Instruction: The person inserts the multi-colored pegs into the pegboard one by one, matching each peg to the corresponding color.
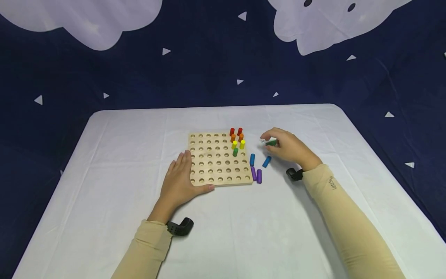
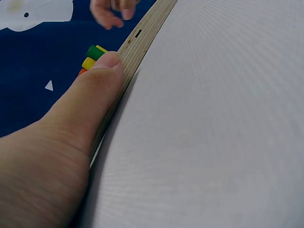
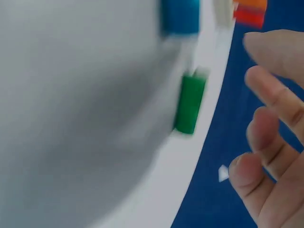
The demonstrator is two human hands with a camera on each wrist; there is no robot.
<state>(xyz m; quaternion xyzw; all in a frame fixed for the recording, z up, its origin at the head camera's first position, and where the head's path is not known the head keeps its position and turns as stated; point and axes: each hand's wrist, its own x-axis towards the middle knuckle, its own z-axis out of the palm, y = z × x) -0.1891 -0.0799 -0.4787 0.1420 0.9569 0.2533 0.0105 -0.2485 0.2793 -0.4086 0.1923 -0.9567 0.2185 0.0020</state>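
Observation:
A square wooden pegboard [image 1: 205, 159] lies on the table. My left hand [image 1: 179, 180] rests at its near left corner, fingers straight along the left side and thumb [image 2: 102, 78] against the front edge. Beyond the board's right side, my right hand [image 1: 287, 147] hovers over a loose green peg [image 3: 191, 103]; its spread, bent fingers are apart from the peg in the right wrist view. Standing in the board's right columns are two red pegs [image 1: 232, 132], two orange pegs [image 1: 233, 138], two yellow pegs [image 1: 234, 145] and one green peg [image 1: 235, 152].
Two blue pegs [image 1: 266, 161] lie right of the board. Closer to its near right corner are two purple pegs [image 1: 259, 176], one beside the other. A white cloth covers the table [image 1: 223, 232], and a dark blue curtain [image 1: 205, 77] hangs behind it.

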